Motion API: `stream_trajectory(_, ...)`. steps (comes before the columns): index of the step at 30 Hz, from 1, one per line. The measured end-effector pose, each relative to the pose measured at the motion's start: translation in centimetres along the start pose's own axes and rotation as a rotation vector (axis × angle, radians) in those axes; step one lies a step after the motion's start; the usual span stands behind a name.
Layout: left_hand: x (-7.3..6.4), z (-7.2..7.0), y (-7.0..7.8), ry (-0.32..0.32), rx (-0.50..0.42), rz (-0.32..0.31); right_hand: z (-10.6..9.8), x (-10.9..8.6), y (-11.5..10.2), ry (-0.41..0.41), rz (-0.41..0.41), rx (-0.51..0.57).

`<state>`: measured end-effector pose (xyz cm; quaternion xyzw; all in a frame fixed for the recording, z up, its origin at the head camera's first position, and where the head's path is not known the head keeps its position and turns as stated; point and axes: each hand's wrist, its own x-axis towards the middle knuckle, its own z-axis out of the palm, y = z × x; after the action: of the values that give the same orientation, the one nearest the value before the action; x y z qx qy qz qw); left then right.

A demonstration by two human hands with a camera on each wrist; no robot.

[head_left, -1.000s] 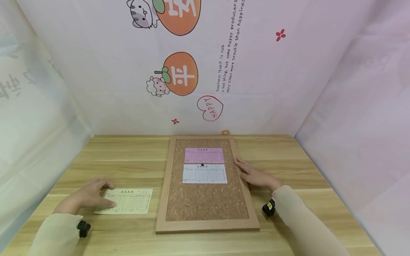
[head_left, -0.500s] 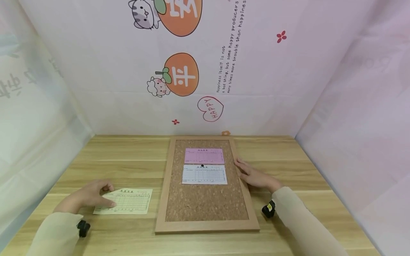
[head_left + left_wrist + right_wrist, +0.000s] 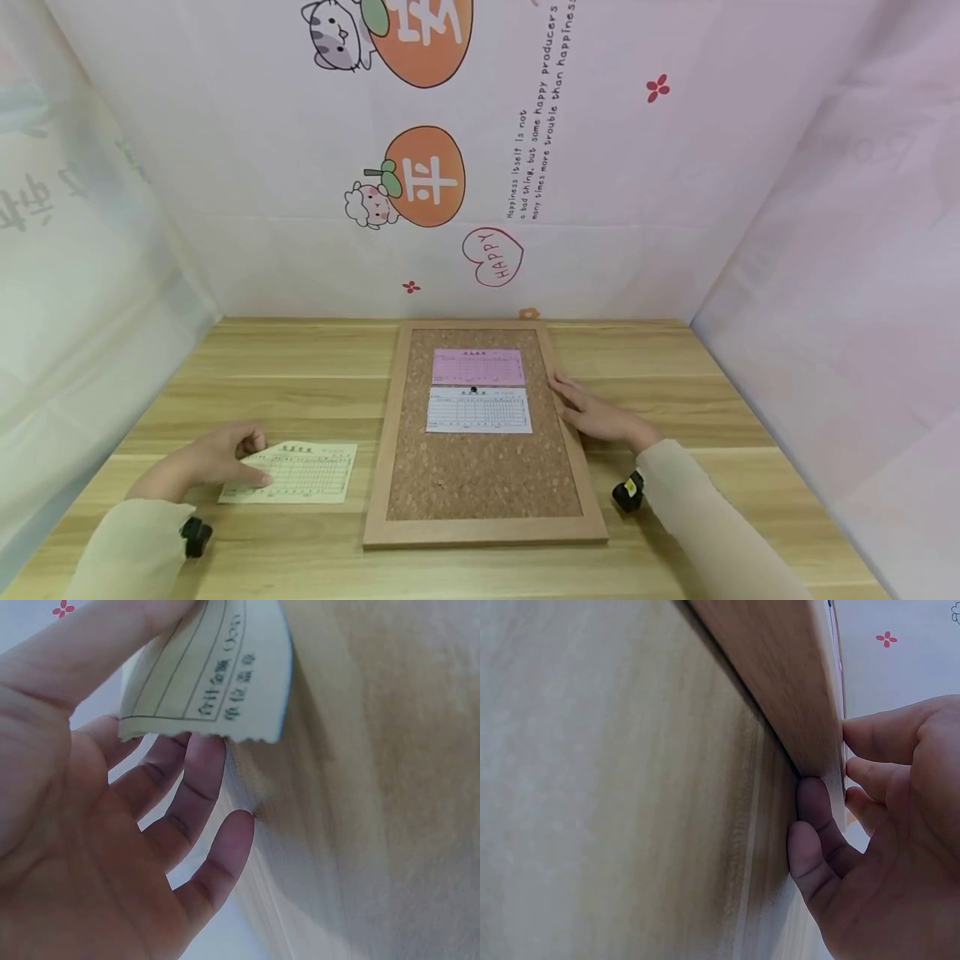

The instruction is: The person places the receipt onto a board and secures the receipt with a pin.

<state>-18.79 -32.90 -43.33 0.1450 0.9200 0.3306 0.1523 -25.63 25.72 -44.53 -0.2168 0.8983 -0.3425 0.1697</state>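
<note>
At the left, my left hand [image 3: 213, 457] pinches the left end of a pale yellow receipt slip [image 3: 311, 475] between thumb and fingers. Its top left corner is bent up, while the rest lies along the table. The left wrist view has the slip's torn-looking edge [image 3: 206, 697] raised off the wood beside the thumb, the other fingers loosely spread. My right hand [image 3: 596, 410] rests against the right side of a wood-framed cork board [image 3: 483, 479], thumb and fingertips touching the frame [image 3: 787, 682]. On the cork are a pink slip [image 3: 477, 367] and a white slip [image 3: 478, 412].
A black pushpin [image 3: 474, 389] sits at the white slip's top edge. The board lies on a wood-grain table [image 3: 315, 354], its far end near the printed white backdrop [image 3: 600, 250]. Pale cloth walls rise on both sides.
My left fingers have drawn in under the yellow slip's top left corner, which was flat and is now bent up. The right hand and the board stay in place.
</note>
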Motion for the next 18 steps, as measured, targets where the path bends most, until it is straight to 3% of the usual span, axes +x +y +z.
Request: stream_trajectory(18,-0.25,-0.09,0.61,-0.011,0.028,-0.095,0.07,-0.11,0.22,0.002,0.003,0.011)
